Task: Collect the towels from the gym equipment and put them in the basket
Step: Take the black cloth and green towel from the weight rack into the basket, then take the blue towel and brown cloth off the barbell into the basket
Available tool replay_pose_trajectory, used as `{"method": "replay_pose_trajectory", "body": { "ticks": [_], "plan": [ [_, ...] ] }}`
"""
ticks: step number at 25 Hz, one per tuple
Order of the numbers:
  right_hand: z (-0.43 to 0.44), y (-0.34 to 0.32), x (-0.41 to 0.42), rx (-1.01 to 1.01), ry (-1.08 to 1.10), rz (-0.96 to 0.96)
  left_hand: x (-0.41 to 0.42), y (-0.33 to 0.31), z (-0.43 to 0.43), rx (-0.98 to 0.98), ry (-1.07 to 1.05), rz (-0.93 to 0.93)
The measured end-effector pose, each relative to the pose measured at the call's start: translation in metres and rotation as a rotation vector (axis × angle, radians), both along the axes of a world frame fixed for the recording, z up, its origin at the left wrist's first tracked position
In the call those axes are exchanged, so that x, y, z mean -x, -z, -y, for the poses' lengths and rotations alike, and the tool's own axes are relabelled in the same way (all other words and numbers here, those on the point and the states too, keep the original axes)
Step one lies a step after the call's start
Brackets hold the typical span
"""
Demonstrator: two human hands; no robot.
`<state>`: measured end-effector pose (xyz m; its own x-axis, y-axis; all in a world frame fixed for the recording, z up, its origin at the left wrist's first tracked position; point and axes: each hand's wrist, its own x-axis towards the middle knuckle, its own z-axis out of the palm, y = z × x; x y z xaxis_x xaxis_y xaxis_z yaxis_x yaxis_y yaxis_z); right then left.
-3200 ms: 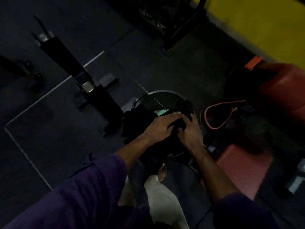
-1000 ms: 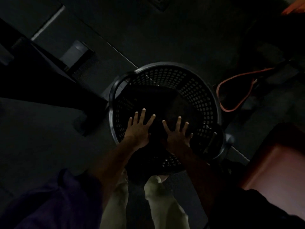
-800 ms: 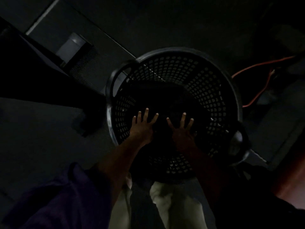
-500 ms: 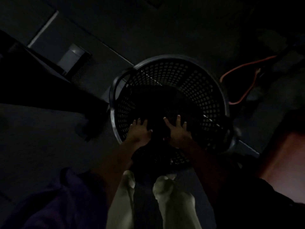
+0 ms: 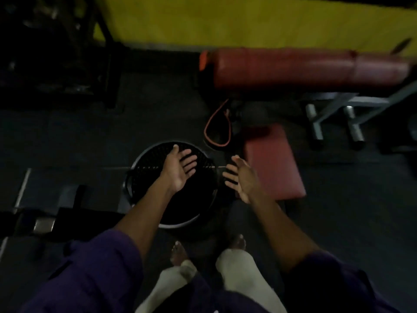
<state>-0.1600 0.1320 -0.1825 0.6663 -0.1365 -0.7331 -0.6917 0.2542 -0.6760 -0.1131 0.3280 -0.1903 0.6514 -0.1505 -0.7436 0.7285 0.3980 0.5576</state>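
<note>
Head view looks down past purple sleeves (image 5: 85, 267) and pale trouser legs, with bare feet on the dark floor (image 5: 67, 136). Nearest the feet stands the basket (image 5: 144, 154), a round perforated tub right in front of me. Its inside reads as a black mass; I judge that dark towels lie in there, but the light is too poor to pick out any folds or count them.

Over the basket hangs my left hand (image 5: 178, 168), palm turned inward, fingers spread wide, holding nothing. My right hand (image 5: 242, 177) sits just beside the basket's right rim, above the floor, likewise spread and empty. Both are above the rim and touch neither it nor anything in the basket.

Right of the basket lies a red pad (image 5: 273, 163), bare on top. Beyond it an orange cord (image 5: 216, 129) loops on the floor, and farther back a long red bench (image 5: 304, 66) stretches along the yellow wall (image 5: 225, 19). A dark rack (image 5: 56, 46) fills the far left.

By my reckoning, one drop-off is finished, since both hands are free. I see no towel on the bench, pad or rack, though the rack is too dim to rule out. What is left, if anything, lies outside this view.
</note>
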Motion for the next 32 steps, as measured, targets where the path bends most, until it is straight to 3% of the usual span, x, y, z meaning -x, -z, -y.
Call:
{"method": "replay_pose_trajectory", "body": {
  "ticks": [4, 8, 18, 32],
  "plan": [
    [0.090, -0.061, 0.053, -0.010, 0.308, 0.156, 0.005, -0.064, 0.093, 0.015, 0.252, 0.099],
    [0.185, -0.093, 0.114, -0.012, 0.478, 0.242, 0.025, -0.097, 0.195, -0.054, 0.488, 0.150],
    [0.432, -0.128, 0.279, -0.001, 0.754, 0.407, 0.123, -0.161, 0.501, 0.057, 0.721, 0.240],
    [0.689, -0.152, 0.360, 0.087, 1.253, 0.487, 0.182, -0.156, 0.834, 0.330, 1.125, 0.162]
  ]
}}
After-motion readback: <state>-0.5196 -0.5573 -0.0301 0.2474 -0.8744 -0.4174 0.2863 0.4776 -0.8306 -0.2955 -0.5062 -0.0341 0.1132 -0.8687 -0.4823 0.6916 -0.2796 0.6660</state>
